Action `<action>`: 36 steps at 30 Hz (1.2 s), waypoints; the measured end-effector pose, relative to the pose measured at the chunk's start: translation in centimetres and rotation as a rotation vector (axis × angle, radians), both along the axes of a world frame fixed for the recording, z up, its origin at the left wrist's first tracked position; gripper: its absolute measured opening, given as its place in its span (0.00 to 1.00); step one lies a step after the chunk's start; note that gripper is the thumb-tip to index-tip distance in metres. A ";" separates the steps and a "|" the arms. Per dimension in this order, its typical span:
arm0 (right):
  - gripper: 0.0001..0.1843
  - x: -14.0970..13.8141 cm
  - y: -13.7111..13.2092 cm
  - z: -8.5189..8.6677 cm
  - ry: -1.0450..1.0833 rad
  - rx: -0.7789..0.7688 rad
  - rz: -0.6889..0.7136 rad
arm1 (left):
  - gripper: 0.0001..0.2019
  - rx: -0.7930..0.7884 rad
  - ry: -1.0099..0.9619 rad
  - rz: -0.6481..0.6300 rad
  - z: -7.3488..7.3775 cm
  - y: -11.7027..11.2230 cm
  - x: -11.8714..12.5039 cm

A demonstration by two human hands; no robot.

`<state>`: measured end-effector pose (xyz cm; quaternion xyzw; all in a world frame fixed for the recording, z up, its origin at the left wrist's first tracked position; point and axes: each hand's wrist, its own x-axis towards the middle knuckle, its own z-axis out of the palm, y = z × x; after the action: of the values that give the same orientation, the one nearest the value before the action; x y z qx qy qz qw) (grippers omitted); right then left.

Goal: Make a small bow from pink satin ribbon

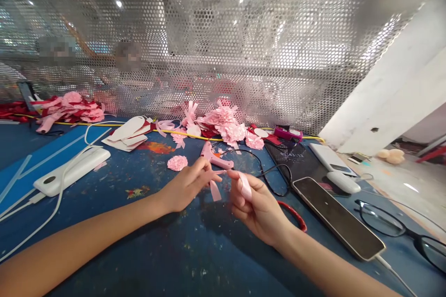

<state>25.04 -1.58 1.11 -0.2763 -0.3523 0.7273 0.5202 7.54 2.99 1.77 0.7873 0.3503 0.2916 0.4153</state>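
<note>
My left hand [186, 185] pinches one end of a thin pink ribbon [215, 190] just above the blue table [146, 241]. My right hand [256, 209] is closed on the other part of the same ribbon, which loops over its forefinger [245, 185]. Between the two hands a short ribbon tail hangs down. A pink glue gun [214, 157] lies just beyond the hands. A small finished pink flower [177, 163] sits to the left of it.
A heap of pink paper flowers [225, 125] lies at the back by the perforated metal screen [223, 46], another heap [71, 109] far left. A white power bank [71, 171] with cables lies left. A phone [337, 218], glasses [400, 232] and red scissors handle [294, 215] lie right.
</note>
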 end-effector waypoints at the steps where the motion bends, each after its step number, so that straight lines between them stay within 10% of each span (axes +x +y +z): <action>1: 0.13 -0.2 -0.3 0.0 -0.012 0.008 0.050 | 0.08 -0.025 -0.028 0.023 -0.1 0.1 0.1; 7: 0.08 -0.7 -1.5 -0.7 -0.008 -0.020 0.291 | 0.07 -0.231 -0.517 0.168 -0.5 0.4 2.4; 14: 0.09 -1.2 -0.7 1.4 0.386 -0.062 -0.001 | 0.11 -0.488 -1.190 0.240 0.0 -0.1 5.3; 21: 0.13 -0.6 0.0 2.2 -0.246 0.149 -0.240 | 0.04 0.074 -0.704 0.012 0.4 -0.1 3.3; 27: 0.12 0.8 1.1 -0.2 -1.144 0.870 -0.543 | 0.11 0.111 -0.496 0.252 0.1 -0.3 3.4; 36: 0.16 0.9 1.3 -1.0 -1.425 0.951 -0.489 | 0.22 -0.132 -0.331 0.257 1.0 0.4 3.5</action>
<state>25.96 -0.29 0.14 -0.4854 -0.7879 0.0282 0.3779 11.06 3.42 2.73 0.6486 0.3931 0.4437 0.4774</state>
